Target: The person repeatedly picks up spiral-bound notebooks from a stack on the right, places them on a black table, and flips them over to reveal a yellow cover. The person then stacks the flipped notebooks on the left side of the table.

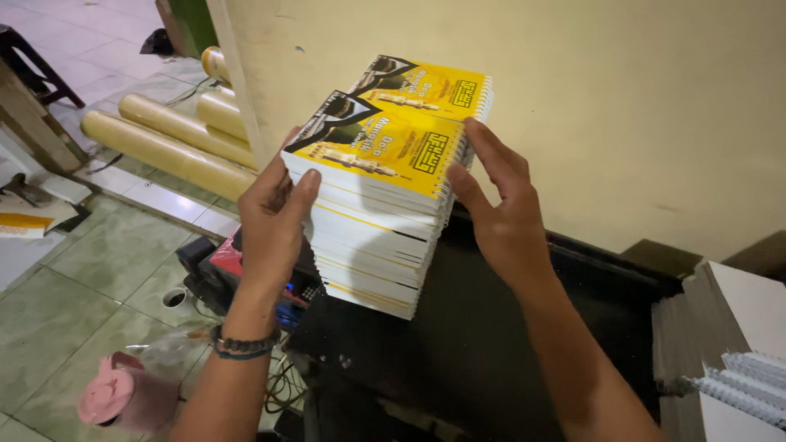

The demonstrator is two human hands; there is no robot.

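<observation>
both hands are on a stack of spiral-bound notebooks (372, 237) with yellow covers, standing on a dark tabletop (491, 344) against a cream wall (614, 106). the left hand (274, 217) is pressed flat to the near side of the pile, fingers spread wide along the page edges, a beaded bracelet (243, 344) at the wrist. the right hand (499, 209) is on the wire-bound side, fingers open and laid against the coils near the top. so neither hand is closed round anything; they're squeezing the pile between them. the stack looks fairly square, though the top notebooks sit a touch offset toward the wall, so my guess is the squaring-up is mostly done with the top few left to line up. off to the right there's another pile of white-covered spiral books (737, 372), well apart. on the tiled floor to the left lie pale yellow rolls (164, 139), and a pink cup (123, 397) near the left forearm.
</observation>
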